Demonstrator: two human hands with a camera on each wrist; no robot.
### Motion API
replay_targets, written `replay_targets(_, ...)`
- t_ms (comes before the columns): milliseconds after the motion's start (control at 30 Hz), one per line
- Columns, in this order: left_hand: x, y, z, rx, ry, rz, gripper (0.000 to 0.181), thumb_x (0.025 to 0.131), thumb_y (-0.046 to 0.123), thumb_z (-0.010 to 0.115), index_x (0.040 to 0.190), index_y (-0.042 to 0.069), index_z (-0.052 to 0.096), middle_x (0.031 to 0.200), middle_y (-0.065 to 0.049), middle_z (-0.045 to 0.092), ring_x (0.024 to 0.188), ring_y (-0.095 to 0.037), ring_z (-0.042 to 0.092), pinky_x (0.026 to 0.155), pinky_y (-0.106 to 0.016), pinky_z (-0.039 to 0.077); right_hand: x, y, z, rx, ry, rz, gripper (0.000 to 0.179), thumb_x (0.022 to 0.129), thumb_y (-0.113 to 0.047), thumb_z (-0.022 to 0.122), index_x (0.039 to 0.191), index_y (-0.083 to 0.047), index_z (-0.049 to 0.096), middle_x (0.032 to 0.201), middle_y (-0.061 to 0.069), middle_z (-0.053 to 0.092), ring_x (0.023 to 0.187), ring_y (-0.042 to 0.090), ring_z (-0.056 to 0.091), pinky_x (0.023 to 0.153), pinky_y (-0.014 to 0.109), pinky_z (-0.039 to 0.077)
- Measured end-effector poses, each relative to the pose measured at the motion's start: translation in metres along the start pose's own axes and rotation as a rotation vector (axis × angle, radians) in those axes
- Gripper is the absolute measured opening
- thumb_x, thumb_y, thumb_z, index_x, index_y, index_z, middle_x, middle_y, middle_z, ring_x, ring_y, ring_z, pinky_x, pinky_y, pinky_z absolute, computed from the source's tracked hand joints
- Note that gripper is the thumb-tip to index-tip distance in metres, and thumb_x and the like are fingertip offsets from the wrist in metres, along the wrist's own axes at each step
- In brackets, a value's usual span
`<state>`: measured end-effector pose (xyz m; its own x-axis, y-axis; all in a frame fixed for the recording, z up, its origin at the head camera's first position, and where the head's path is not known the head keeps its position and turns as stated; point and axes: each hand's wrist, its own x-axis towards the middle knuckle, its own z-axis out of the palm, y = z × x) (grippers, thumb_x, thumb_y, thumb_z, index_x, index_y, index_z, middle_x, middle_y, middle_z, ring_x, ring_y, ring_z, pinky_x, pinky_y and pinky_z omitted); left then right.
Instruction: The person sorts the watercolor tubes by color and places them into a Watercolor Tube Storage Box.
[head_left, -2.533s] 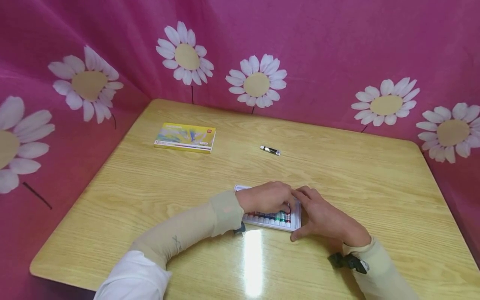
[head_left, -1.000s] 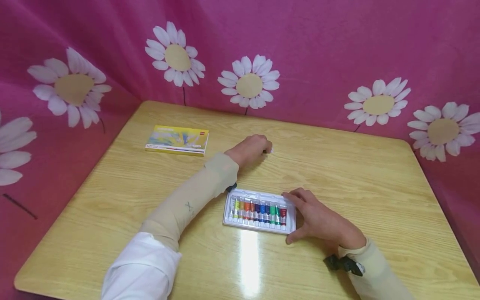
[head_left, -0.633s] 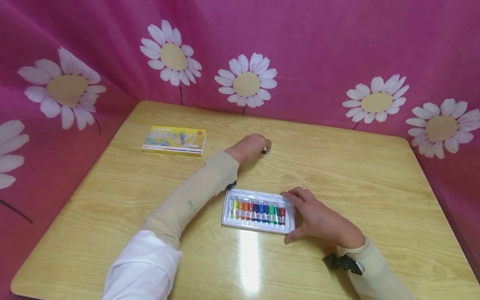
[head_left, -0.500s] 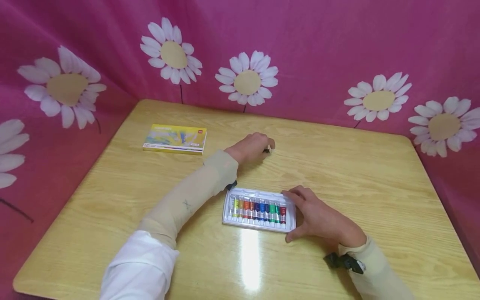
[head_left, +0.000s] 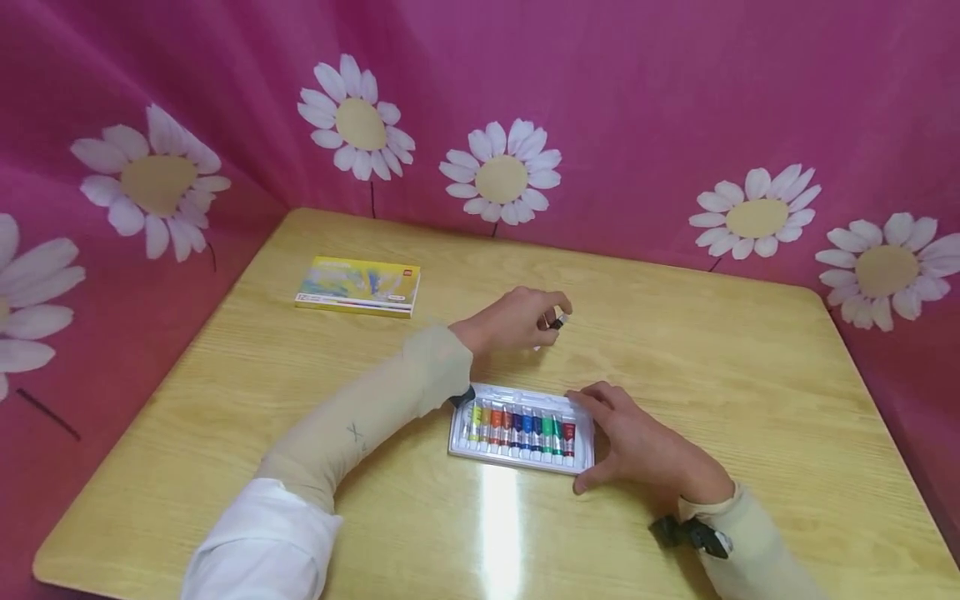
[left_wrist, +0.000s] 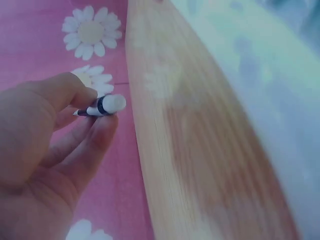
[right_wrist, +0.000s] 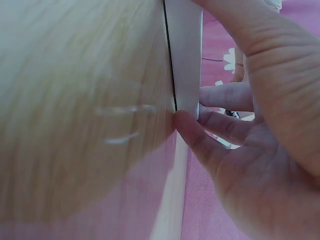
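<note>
In the head view, my left hand (head_left: 513, 321) is raised above the table behind a white tray (head_left: 517, 397). It pinches a small paint tube (head_left: 557, 322), black with a white cap. The left wrist view shows this tube (left_wrist: 100, 106) between thumb and fingertips, its cap pointing outward. Several coloured paint tubes (head_left: 527, 429) lie side by side in the tray, yellow at the left through to red at the right. My right hand (head_left: 641, 446) holds the tray's right end, thumb at the front corner and fingers at the back. Its fingers touch the tray's side (right_wrist: 185, 50) in the right wrist view.
A flat yellow box (head_left: 358, 286) with a printed cover lies at the back left of the wooden table (head_left: 712, 375). Pink cloth (head_left: 637, 100) with white daisies hangs behind and along the sides of the table.
My left hand left the tray, reached back to the black-and-white paint tube on the table, took hold of it and lifted it slightly toward the right. My right hand stays at the tray's end.
</note>
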<state>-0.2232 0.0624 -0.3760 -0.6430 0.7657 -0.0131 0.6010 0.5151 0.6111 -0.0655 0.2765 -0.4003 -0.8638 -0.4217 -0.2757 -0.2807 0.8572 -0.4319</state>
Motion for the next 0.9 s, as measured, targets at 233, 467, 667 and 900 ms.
replay_targets(233, -0.016, 0.011, 0.006, -0.029, 0.032, 0.012, 0.039, 0.099, 0.016, 0.067, 0.138, 0.013, 0.061, 0.115, -0.003, 0.072, 0.098, -0.012, 0.068, 0.089, -0.023, 0.057, 0.001, 0.001, 0.003, -0.019, 0.017, -0.013, 0.119, 0.063, -0.067, 0.088, 0.157, -0.012, 0.042, 0.151, 0.013, 0.044, 0.134, 0.03, 0.049, 0.114, 0.053, 0.047)
replay_targets(467, -0.037, 0.017, 0.018, -0.084, 0.014, -0.028, 0.038, 0.099, 0.02, 0.07, 0.134, 0.011, 0.061, 0.114, -0.004, 0.075, 0.099, -0.01, 0.07, 0.091, -0.024, 0.057, 0.002, 0.002, 0.004, -0.03, 0.02, -0.043, 0.119, 0.063, -0.068, 0.088, 0.156, -0.008, 0.043, 0.152, 0.014, 0.044, 0.134, 0.031, 0.047, 0.114, 0.053, 0.047)
replay_targets(667, -0.048, 0.022, 0.028, -0.172, 0.012, -0.027, 0.031, 0.098, 0.02, 0.072, 0.125, 0.01, 0.06, 0.109, -0.004, 0.075, 0.094, -0.008, 0.071, 0.084, -0.02, 0.057, 0.001, 0.003, 0.005, -0.038, 0.059, -0.08, 0.12, 0.062, -0.065, 0.091, 0.153, -0.002, 0.044, 0.148, 0.016, 0.046, 0.131, 0.031, 0.05, 0.112, 0.052, 0.048)
replay_targets(900, -0.056, 0.032, 0.036, -0.204, -0.015, -0.016, 0.025, 0.098, 0.021, 0.072, 0.117, 0.014, 0.058, 0.111, -0.003, 0.073, 0.097, -0.008, 0.068, 0.084, -0.017, 0.055, 0.001, 0.001, 0.005, -0.034, 0.075, -0.087, 0.121, 0.062, -0.064, 0.091, 0.151, 0.0, 0.041, 0.142, 0.012, 0.048, 0.126, 0.026, 0.051, 0.113, 0.05, 0.048)
